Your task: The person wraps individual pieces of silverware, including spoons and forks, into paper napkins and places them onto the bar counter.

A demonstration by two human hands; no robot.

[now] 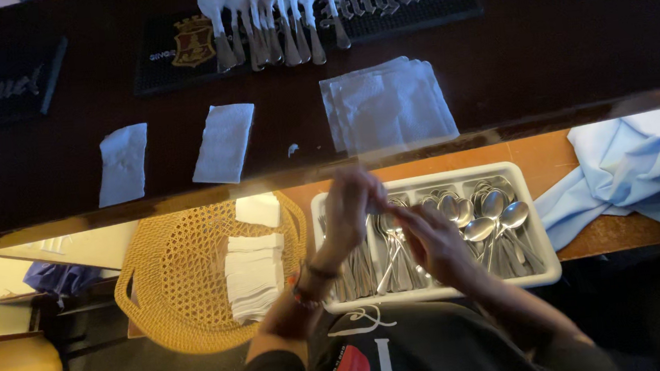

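The fingers (pixel 357 185) of the left hand (pixel 348 211) blur in motion above the white cutlery tray (pixel 544 259), so I cannot tell whether they pinch anything. The right hand (pixel 428 240) curls loosely over the cutlery (pixel 394 255), whose handles run lengthwise, near to far. Spoons (pixel 493 216) fill the right compartment. A wicker basket (pixel 157 285) of napkins (pixel 253 282) sits to the left, flat napkins (pixel 386 106) on the dark bench (pixel 540 59) beyond.

Three dark rectangular printed bar mats (pixel 379 5) line the counter.
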